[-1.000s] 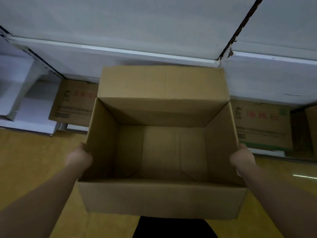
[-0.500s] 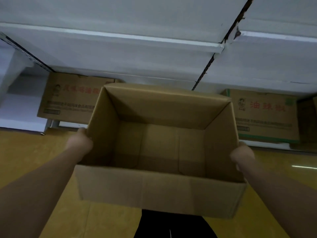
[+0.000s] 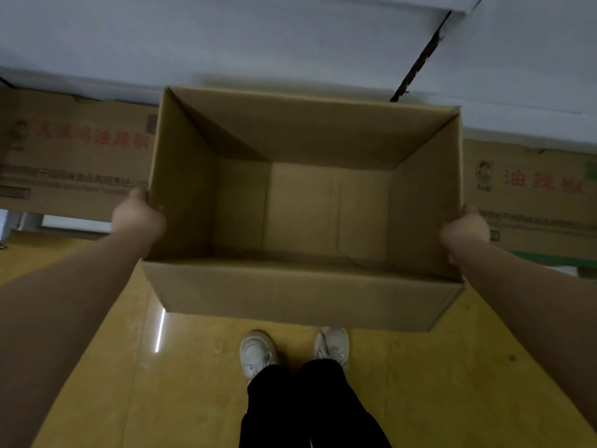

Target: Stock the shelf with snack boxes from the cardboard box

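Note:
I hold an open brown cardboard box [image 3: 303, 292] in front of me, above the floor. Its inside is bare; no snack boxes show in it. My left hand [image 3: 137, 216] grips the box's left wall from outside, fingers hidden under or behind the wall. My right hand [image 3: 465, 227] grips the right wall the same way. The white shelf [image 3: 258, 43] stretches across the top of the view, just behind the box's far rim.
Two printed brown cartons sit under the shelf, one at the left [image 3: 74, 153] and one at the right [image 3: 529, 195]. A dark gap [image 3: 420, 63] splits the shelf units. Below the box lie the yellow floor [image 3: 193, 383] and my white shoes [image 3: 258, 350].
The box has come lower and closer to me, and my view has tilted down, so my feet now show. The far flap no longer stands up. Both hands keep their grip.

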A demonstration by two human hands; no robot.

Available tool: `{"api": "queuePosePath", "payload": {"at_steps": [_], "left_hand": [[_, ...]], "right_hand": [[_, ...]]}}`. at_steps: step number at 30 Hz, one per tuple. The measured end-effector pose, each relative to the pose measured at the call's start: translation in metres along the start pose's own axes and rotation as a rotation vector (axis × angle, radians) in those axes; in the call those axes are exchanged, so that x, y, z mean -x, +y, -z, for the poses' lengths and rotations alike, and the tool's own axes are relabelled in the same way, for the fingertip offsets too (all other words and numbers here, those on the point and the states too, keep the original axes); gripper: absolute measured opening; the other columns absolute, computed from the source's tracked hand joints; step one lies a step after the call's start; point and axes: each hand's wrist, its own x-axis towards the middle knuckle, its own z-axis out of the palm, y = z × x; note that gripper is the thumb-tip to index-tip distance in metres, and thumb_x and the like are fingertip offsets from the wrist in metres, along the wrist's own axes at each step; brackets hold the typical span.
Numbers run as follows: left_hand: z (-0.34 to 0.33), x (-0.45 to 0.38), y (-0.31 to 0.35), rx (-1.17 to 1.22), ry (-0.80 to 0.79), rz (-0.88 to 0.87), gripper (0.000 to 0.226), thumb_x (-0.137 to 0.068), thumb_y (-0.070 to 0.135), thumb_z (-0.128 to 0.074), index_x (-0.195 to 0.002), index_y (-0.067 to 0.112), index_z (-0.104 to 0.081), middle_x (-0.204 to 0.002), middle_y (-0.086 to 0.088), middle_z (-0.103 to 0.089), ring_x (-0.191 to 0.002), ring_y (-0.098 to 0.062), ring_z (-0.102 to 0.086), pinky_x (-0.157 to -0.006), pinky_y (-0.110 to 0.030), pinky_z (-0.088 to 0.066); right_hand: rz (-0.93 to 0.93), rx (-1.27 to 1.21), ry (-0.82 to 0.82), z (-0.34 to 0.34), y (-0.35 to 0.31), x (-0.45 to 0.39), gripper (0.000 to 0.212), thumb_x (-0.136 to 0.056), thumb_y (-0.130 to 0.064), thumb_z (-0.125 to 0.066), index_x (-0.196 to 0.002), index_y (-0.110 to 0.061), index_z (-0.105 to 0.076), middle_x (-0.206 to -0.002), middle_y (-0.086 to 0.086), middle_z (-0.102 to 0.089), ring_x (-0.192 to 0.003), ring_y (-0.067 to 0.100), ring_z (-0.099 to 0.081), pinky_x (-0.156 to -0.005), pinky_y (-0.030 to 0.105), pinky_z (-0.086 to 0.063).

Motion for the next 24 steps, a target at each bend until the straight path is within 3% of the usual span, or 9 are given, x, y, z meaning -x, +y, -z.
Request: {"api": "queuePosePath", "payload": {"at_steps": [2,5,6,8,10,15,17,21,24], "left_hand": [[-0.009,-0.009,0.008,0.029,0.026,-0.001,0.032,-0.098,0.014,-0.047,-0.13,0.007,-0.047,-0.12,-0.024,-0.057,-0.107,-0.045,-0.054,-0.078,-0.044,-0.043],[-0.011,-0.026,0.025,0.038,0.085,0.003,0.032,-0.099,0.016,-0.047,-0.13,0.007,-0.046,-0.123,-0.024,-0.056,-0.112,-0.044,-0.053,-0.078,-0.042,-0.042],[-0.011,-0.031,0.03,0.034,0.1,0.002,0.032,-0.099,0.015,-0.047,-0.131,0.007,-0.045,-0.124,-0.023,-0.056,-0.113,-0.043,-0.054,-0.078,-0.041,-0.041],[-0.014,-0.042,0.035,0.031,0.112,-0.004,0.034,-0.099,0.014,-0.047,-0.133,0.009,-0.045,-0.125,-0.021,-0.056,-0.113,-0.04,-0.055,-0.077,-0.038,-0.041],[-0.017,-0.05,0.037,0.011,0.118,-0.002,0.035,-0.099,0.014,-0.047,-0.134,0.01,-0.045,-0.125,-0.02,-0.056,-0.111,-0.039,-0.056,-0.077,-0.038,-0.042],[-0.022,-0.065,0.041,-0.036,0.136,0.017,0.036,-0.097,0.009,-0.046,-0.133,0.009,-0.042,-0.121,-0.024,-0.056,-0.106,-0.042,-0.057,-0.076,-0.043,-0.048],[-0.024,-0.066,0.043,-0.08,0.114,0.04,0.041,-0.096,0.005,-0.047,-0.136,0.005,-0.036,-0.124,-0.028,-0.053,-0.109,-0.046,-0.055,-0.084,-0.05,-0.05],[-0.024,-0.056,0.053,-0.114,0.05,0.109,0.077,-0.092,0.008,-0.057,-0.152,0.009,-0.009,-0.145,-0.028,-0.03,-0.128,-0.048,-0.04,-0.104,-0.056,-0.039],[-0.016,-0.036,0.068,-0.157,0.061,0.022,0.085,-0.092,0.017,-0.058,-0.153,0.013,0.001,-0.151,-0.023,-0.021,-0.135,-0.045,-0.029,-0.109,-0.056,-0.031]], "right_hand": [[0.021,-0.032,0.016,-0.008,-0.007,-0.015,0.042,-0.096,-0.004,-0.042,-0.136,-0.016,-0.041,-0.121,0.017,-0.054,-0.09,0.035,-0.055,-0.05,0.032,-0.047],[0.062,-0.068,0.047,-0.014,-0.02,-0.032,0.032,-0.095,-0.006,-0.046,-0.127,-0.012,-0.048,-0.12,0.017,-0.057,-0.097,0.036,-0.059,-0.042,0.026,-0.044],[0.065,-0.077,0.059,-0.016,-0.024,-0.036,0.031,-0.094,-0.005,-0.046,-0.124,-0.011,-0.049,-0.119,0.017,-0.057,-0.101,0.038,-0.06,-0.044,0.027,-0.048],[0.073,-0.078,0.065,-0.023,-0.03,-0.042,0.029,-0.094,-0.004,-0.045,-0.122,-0.01,-0.05,-0.119,0.018,-0.057,-0.103,0.04,-0.059,-0.068,0.038,-0.057],[0.066,-0.078,0.062,-0.027,-0.035,-0.047,0.03,-0.093,-0.003,-0.045,-0.121,-0.009,-0.049,-0.117,0.018,-0.056,-0.103,0.04,-0.058,-0.083,0.047,-0.055],[0.076,-0.064,0.055,-0.031,-0.037,-0.058,0.032,-0.091,-0.002,-0.043,-0.122,-0.01,-0.046,-0.118,0.018,-0.055,-0.106,0.04,-0.056,-0.089,0.05,-0.052],[0.085,0.005,0.033,-0.032,-0.039,-0.058,0.04,-0.091,-0.001,-0.045,-0.131,-0.004,-0.041,-0.126,0.021,-0.051,-0.113,0.04,-0.053,-0.092,0.044,-0.049],[0.043,0.115,-0.038,-0.024,-0.04,-0.052,0.05,-0.094,-0.006,-0.047,-0.139,0.003,-0.027,-0.136,0.026,-0.043,-0.12,0.042,-0.049,-0.097,0.049,-0.046],[0.075,0.141,-0.033,-0.008,-0.05,-0.036,0.058,-0.093,-0.009,-0.052,-0.142,0.004,-0.024,-0.141,0.026,-0.037,-0.125,0.041,-0.045,-0.103,0.049,-0.042]]}}
